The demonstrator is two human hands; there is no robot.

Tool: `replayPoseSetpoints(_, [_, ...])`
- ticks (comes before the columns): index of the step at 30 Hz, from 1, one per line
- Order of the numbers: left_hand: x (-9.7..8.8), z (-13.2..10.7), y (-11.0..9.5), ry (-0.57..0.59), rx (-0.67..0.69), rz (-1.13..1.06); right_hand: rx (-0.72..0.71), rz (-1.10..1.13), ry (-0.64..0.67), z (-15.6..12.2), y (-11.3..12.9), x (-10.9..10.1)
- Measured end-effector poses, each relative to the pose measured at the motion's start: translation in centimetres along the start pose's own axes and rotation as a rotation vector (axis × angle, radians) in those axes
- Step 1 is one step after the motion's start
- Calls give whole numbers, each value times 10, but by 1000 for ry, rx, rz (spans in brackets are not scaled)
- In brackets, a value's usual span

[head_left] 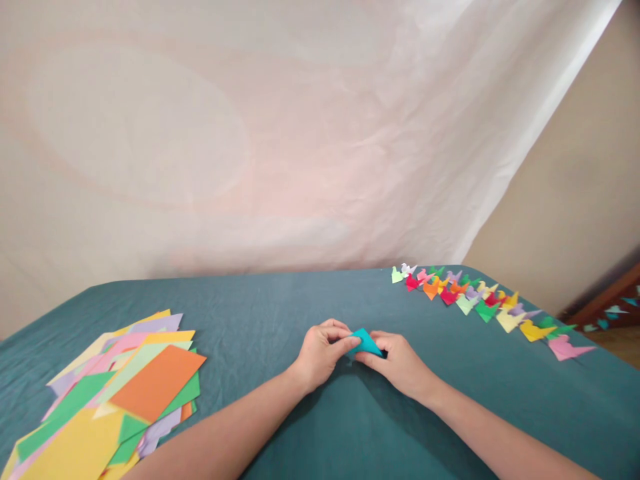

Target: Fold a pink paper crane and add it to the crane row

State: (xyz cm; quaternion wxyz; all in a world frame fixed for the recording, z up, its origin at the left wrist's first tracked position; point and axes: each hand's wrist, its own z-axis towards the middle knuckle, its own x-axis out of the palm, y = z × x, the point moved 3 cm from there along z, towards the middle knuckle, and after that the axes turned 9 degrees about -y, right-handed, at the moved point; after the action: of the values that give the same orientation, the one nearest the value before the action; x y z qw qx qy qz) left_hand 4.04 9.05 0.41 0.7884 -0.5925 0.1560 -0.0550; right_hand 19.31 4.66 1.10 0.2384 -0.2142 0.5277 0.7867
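A small folded piece of teal paper (367, 342) is held between my two hands, just over the middle of the table. My left hand (323, 350) pinches its left edge, with the thumb lying on top. On the other side my right hand (395, 360) grips the right corner between thumb and fingers. The paper has a pointed, roughly diamond shape. Its underside and some of my fingertips are hidden.
A loose pile of coloured paper sheets (150, 383) lies at the left. Several small folded paper birds (467, 305) stand in rows along the right edge of the dark green table cloth (250, 333). A pale sheet (300, 133) hangs behind.
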Motion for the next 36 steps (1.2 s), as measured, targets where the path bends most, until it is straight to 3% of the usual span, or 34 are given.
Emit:
replayPoseSetpoints(7, [-36,25,14,-296,-109,-66,43,88,63,-1,-11,-6])
replayPoseSetpoints(9, [-41,28,16,-327,-136,-93,74,90,41,0,-13,-5])
replayPoseSetpoints(15, [-29,20,12,-234,-91,-26,149,119,-102,1,-15,-6])
replayPoseSetpoints(22, [-11,7,1,-62,31,100,56,109,-57,1,-11,-7])
replayPoseSetpoints(36, [-10,8,5,-74,9,97,44,57,-28,0,-18,-3])
